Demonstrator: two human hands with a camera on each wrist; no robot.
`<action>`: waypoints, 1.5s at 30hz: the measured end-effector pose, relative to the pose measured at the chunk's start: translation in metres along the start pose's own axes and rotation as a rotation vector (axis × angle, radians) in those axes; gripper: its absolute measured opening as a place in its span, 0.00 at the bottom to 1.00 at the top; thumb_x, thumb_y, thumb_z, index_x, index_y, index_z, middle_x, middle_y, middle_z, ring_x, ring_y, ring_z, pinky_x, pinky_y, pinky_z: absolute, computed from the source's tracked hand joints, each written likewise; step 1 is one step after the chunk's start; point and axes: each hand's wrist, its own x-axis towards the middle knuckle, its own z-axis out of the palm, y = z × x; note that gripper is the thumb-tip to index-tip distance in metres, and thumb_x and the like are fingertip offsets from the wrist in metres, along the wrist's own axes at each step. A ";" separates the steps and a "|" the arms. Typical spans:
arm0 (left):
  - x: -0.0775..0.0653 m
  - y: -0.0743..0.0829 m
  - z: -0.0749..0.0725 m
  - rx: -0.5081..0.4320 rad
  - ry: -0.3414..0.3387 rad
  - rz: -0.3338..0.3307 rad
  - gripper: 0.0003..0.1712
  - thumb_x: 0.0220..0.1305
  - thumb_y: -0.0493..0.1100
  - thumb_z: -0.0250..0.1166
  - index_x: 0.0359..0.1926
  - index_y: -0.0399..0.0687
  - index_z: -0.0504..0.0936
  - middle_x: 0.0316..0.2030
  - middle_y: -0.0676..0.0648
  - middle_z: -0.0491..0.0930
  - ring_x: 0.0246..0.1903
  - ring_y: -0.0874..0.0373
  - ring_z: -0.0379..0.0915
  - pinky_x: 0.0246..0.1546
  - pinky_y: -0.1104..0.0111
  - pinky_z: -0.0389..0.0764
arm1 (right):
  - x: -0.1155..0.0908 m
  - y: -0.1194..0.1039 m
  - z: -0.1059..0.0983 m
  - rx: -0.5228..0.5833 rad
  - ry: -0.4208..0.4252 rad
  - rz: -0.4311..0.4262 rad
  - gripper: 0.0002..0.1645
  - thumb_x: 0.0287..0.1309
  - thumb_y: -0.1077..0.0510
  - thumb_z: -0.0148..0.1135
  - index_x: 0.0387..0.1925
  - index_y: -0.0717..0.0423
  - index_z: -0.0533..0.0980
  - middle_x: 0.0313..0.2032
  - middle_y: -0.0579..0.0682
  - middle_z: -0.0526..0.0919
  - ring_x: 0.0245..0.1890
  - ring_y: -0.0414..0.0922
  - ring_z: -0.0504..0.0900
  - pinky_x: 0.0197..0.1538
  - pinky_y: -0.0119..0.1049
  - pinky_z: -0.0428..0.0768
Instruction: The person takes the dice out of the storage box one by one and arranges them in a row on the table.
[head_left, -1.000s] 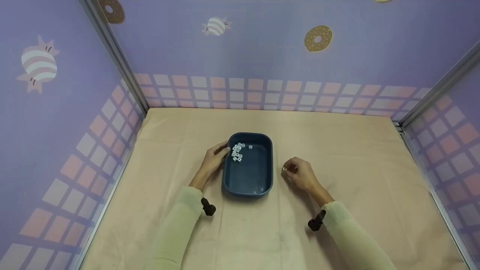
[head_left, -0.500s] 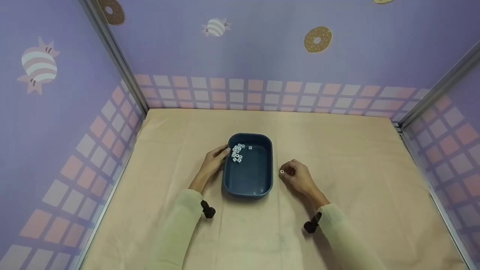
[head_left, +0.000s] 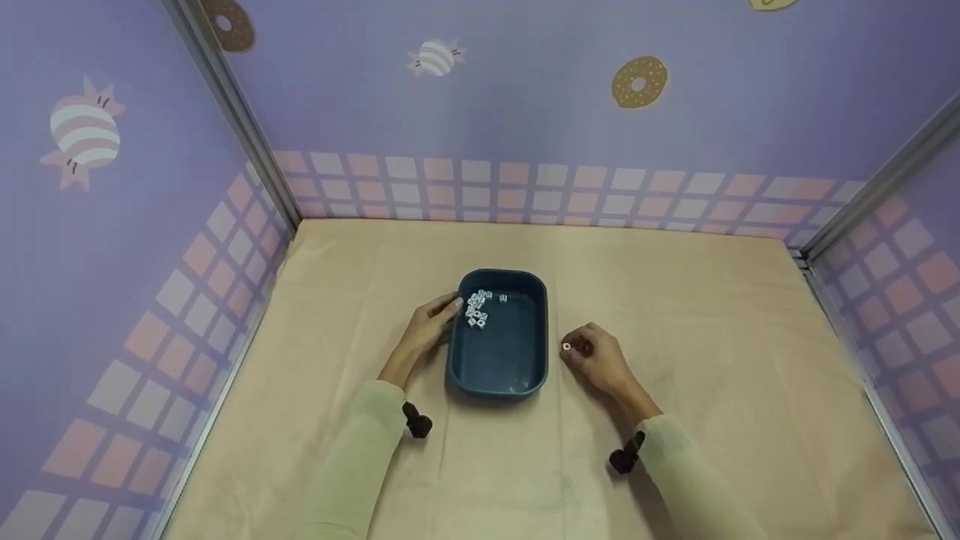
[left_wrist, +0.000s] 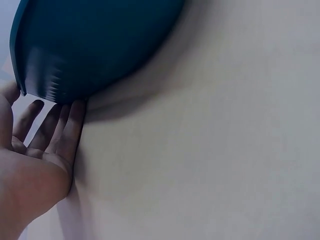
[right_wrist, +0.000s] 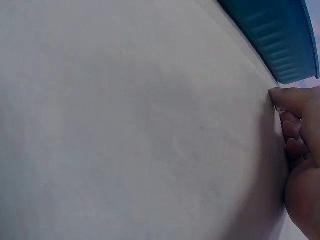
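Note:
A dark blue rectangular dish [head_left: 499,352] stands in the middle of the table in the head view. Several small white dice [head_left: 477,307] are clustered along its upper left inside, and a single die [head_left: 503,298] lies slightly apart from them. My left hand [head_left: 427,328] holds the dish's left side, thumb at the rim and fingers against the outer wall, as the left wrist view also shows. To the right of the dish, my right hand [head_left: 598,358] pinches a white die [head_left: 566,346] between thumb and forefinger, low over the cloth. The right wrist view hides most of that die.
A beige cloth [head_left: 675,315] covers the table. Patterned purple panels [head_left: 525,97] close off the back and both sides, joined by metal posts [head_left: 232,112] at the corners. Dark camera mounts [head_left: 624,459] sit at both wrists.
My right hand has shifted slightly nearer the front edge, still pinching the die. The left hand and the dish stay in place; the head view has tilted a little.

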 end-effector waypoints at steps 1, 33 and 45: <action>0.000 0.000 0.000 0.004 0.003 0.000 0.31 0.79 0.57 0.63 0.75 0.50 0.76 0.72 0.43 0.74 0.71 0.45 0.71 0.71 0.51 0.71 | 0.000 0.000 0.000 0.002 0.000 -0.004 0.10 0.61 0.69 0.72 0.42 0.56 0.86 0.39 0.49 0.81 0.39 0.45 0.78 0.43 0.36 0.76; -0.005 0.001 -0.006 -0.113 -0.010 -0.015 0.31 0.78 0.52 0.64 0.76 0.51 0.74 0.74 0.44 0.72 0.68 0.44 0.75 0.68 0.53 0.77 | 0.037 -0.093 0.014 0.239 0.162 -0.147 0.15 0.64 0.64 0.75 0.50 0.64 0.84 0.43 0.56 0.87 0.43 0.51 0.85 0.43 0.40 0.83; -0.005 0.001 0.001 -0.145 -0.027 -0.039 0.30 0.79 0.52 0.63 0.77 0.52 0.74 0.71 0.43 0.75 0.65 0.46 0.79 0.61 0.56 0.82 | 0.065 -0.120 0.073 0.184 0.078 -0.113 0.18 0.63 0.64 0.76 0.53 0.64 0.83 0.46 0.54 0.84 0.45 0.48 0.85 0.50 0.43 0.85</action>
